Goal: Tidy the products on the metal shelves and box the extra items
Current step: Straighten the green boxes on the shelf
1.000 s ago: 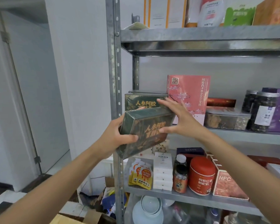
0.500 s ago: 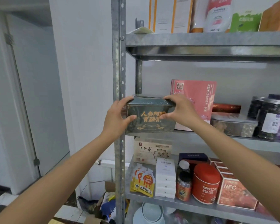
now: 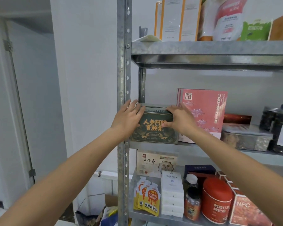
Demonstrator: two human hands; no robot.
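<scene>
Since a second ago the green box [image 3: 153, 128] is no longer being carried: it is now sitting at the left end of the middle shelf [image 3: 203, 148], between the post [image 3: 123, 79] and the pink box [image 3: 206, 111]. The right hand [image 3: 180, 119] is pinching it, fingers over the top and thumb on the front. The left hand [image 3: 127, 118] is lying straight-fingered at its left corner, seemingly pressing. Squaring up is probably underway; next, both hands are needing to let go.
</scene>
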